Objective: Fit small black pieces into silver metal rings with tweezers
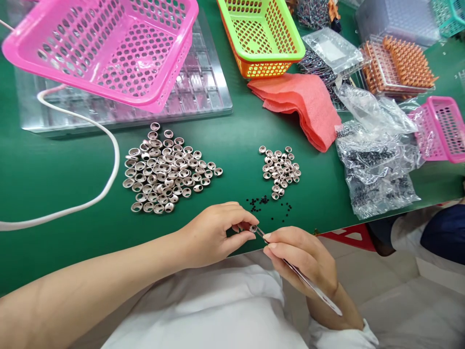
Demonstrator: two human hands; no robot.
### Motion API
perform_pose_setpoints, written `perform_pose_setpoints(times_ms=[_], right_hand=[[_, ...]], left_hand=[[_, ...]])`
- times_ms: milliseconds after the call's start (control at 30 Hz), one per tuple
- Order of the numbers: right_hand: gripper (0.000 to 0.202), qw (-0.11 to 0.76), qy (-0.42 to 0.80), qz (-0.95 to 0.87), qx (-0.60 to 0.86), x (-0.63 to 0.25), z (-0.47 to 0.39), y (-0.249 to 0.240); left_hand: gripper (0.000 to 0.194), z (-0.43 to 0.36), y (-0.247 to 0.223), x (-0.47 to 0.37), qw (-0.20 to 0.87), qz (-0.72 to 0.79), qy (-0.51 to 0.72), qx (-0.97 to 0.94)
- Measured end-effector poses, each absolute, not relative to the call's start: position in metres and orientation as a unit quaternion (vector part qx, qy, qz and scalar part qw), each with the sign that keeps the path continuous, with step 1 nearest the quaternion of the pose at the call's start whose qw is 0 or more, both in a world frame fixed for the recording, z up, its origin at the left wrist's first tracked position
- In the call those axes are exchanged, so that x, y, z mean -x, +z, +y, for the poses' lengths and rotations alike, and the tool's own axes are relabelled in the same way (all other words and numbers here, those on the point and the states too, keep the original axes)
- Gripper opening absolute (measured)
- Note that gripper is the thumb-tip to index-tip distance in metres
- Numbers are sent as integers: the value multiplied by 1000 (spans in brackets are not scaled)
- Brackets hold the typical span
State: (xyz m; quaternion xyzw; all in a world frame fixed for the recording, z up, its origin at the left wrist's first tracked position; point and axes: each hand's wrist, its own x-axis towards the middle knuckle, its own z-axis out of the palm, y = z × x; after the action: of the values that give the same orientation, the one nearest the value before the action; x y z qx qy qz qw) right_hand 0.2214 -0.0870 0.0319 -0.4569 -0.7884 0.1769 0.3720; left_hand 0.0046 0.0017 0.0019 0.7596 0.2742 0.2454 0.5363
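Note:
Between the thumb and fingertips of my left hand [221, 230] is a small metal ring [253, 228]. My right hand [305, 261] pinches metal tweezers [314, 288], whose tips touch the ring or lie right beside it. Tiny black parts [259, 200] are scattered on the green table [232, 140] just beyond my fingertips. A large pile of similar rings [163, 169] lies beyond my left forearm. Farther right, a smaller pile of rings [281, 169] sits behind the black parts.
A pink basket [156, 92] rests on a clear plastic tray [218, 97] at the back left, near a white cable [114, 155]. Behind are a green basket [269, 57] and red cloth [305, 104]. Plastic bags [381, 160] and a small pink basket [432, 128] lie right.

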Motion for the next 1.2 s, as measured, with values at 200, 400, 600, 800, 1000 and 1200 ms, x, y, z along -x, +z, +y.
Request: perform_pose_setpoints(times_ms=[200,400,600,800,1000,1200], right_hand=[[28,389,183,-787,443,-223,-86,31],[28,459,203,-733,459,-228,-91,31],[39,412,212,-744,482,-232,-93,22],[33,355,153,-833,397,-234,-82,7],[22,333,121,-865,355,-235,-81,2],[21,313,99,-888,322,-232,-74,10]], left_hand=[[13,3,2,-5,543,275,241,-756],[13,4,2,-4,560,265,243,-746],[14,5,2,-4,583,227,258,-736],[15,3,2,-4,564,196,277,-753],[13,2,3,-3,553,180,278,-764],[12,0,4,-4,544,173,262,-778]])
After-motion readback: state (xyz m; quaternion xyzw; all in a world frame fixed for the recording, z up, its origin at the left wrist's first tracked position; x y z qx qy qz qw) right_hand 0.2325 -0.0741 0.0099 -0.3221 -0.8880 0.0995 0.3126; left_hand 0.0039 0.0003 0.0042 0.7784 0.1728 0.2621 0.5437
